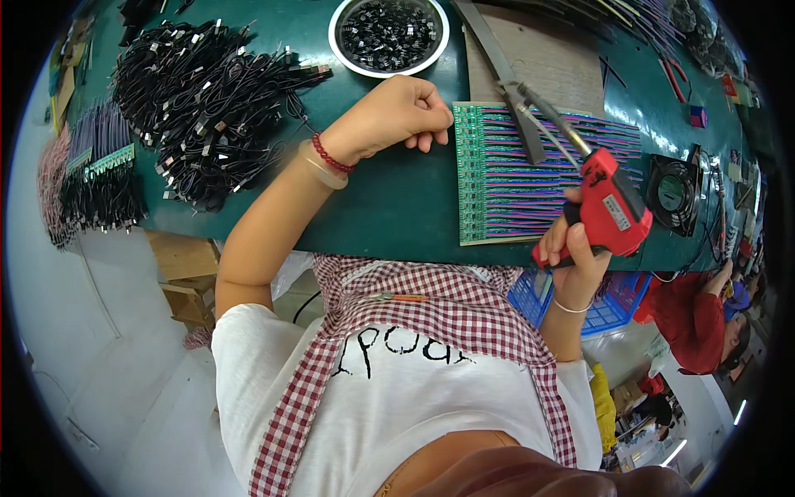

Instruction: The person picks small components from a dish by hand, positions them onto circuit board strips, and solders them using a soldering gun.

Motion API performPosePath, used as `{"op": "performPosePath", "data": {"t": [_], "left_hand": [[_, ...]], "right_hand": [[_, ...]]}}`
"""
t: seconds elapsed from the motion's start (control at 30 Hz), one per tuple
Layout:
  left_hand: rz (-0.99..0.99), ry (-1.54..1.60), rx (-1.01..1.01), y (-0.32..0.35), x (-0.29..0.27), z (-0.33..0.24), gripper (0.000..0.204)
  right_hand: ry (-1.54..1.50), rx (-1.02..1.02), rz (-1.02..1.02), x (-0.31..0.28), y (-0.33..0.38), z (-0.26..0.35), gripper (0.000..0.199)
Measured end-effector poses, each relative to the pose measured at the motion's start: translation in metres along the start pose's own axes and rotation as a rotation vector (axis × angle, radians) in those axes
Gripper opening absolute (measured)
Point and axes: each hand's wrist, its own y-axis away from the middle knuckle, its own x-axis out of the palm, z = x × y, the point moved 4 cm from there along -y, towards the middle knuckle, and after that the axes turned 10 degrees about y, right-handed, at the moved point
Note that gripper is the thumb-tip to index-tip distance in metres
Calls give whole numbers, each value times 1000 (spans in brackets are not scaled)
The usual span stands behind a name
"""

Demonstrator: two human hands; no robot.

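My right hand [577, 258] is wrapped round the handle of a red soldering gun [614, 207], its metal tip pointing up and left over the work. Beneath it, a row of small green circuit boards [470, 182] lines the left side of a flat panel. Pink, blue and dark wires [526, 192] run rightward from the boards. A flat metal bar [505, 79] lies across the wires near the top. My left hand [404, 116] is closed in a pinch just beside the panel's upper left corner; whatever its fingertips hold is hidden.
Black cables with metal plugs [207, 108] are heaped at the left. A white-rimmed bowl [334, 37] of small black parts stands at the back. A black fan [675, 192] sits to the right, near a person in red [691, 323]. Below the table edge is a blue basket [617, 308].
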Motion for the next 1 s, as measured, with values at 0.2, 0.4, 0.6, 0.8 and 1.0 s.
{"op": "performPosePath", "data": {"t": [0.2, 0.4, 0.6, 0.8, 1.0], "left_hand": [[36, 46, 8, -10, 0, 7, 7], [-23, 41, 13, -8, 0, 7, 9], [-74, 37, 29, -8, -1, 8, 10], [-55, 37, 13, -9, -1, 8, 10], [-54, 44, 4, -8, 0, 5, 10]], "right_hand": [[-72, 14, 46, -2, 12, -17, 45], [26, 99, 61, 3, 11, -22, 38], [69, 112, 59, 7, 10, -26, 37], [131, 100, 58, 6, 11, -28, 35], [136, 114, 38, 6, 14, -28, 30]]}}
